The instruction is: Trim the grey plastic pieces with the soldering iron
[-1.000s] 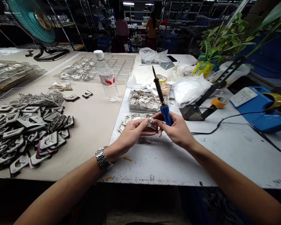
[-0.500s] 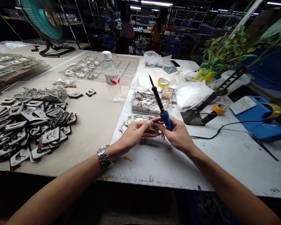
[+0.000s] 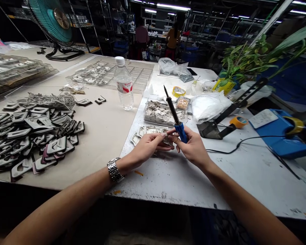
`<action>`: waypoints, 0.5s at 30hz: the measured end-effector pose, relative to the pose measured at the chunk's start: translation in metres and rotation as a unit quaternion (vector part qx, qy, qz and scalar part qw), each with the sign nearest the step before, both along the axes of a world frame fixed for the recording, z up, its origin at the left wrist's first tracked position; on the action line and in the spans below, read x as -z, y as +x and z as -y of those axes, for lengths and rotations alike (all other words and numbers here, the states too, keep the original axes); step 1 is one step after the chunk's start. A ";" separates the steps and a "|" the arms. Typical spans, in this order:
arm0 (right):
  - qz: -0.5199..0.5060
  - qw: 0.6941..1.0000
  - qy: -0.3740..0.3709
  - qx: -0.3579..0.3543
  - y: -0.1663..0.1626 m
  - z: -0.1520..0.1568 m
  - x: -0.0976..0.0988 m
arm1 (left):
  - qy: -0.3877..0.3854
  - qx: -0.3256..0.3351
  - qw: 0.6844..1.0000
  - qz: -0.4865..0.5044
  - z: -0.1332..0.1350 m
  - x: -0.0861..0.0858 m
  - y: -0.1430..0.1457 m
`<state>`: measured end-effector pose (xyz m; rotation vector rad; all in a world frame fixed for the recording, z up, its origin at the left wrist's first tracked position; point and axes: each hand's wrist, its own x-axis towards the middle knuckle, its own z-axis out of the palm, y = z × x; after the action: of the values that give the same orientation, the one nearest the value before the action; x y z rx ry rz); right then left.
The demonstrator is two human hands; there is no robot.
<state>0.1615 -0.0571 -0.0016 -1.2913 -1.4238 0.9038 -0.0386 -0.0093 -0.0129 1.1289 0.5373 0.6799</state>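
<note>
The soldering iron (image 3: 173,114) is resting in your right hand (image 3: 193,148), whose fingers are closing round its blue handle while its dark tip is pointing up and away from you. Your left hand (image 3: 145,146) is pinching a small metal piece (image 3: 167,139) just beside the handle; your fingers are hiding most of it, so you can't make out its shape. Both hands are hovering over metal frames (image 3: 148,131) lying on the white tabletop (image 3: 193,190), and the tabletop's near edge is running below your forearms.

The iron's shaft is rising in front of a tray of metal scraps (image 3: 158,114). To your right, a cable (image 3: 247,144) is crossing the tabletop beside an iron stand (image 3: 209,129) and a roll of orange tape (image 3: 238,121). To your left, a water bottle (image 3: 124,85) is standing beyond your hand, its red-and-white label too small to read reliably. A heap of dark badges (image 3: 35,139) is lying on the beige tabletop, and a metal watch (image 3: 114,170) is circling your left wrist.
</note>
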 end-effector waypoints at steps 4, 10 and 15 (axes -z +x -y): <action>0.075 0.994 0.082 0.014 0.001 0.000 -0.002 | -0.005 -0.016 1.000 -0.018 0.001 0.001 -0.001; 0.065 0.995 0.055 0.050 0.001 0.000 0.000 | 0.022 -0.037 0.999 -0.031 0.002 0.001 -0.001; 0.059 0.995 0.064 0.046 -0.002 -0.001 0.005 | 0.022 -0.057 0.997 -0.041 0.001 0.005 0.000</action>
<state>0.1595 -0.0566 -0.0062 -1.3198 -1.4761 0.6739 -0.0388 -0.0103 -0.0179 1.1781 0.6626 0.7488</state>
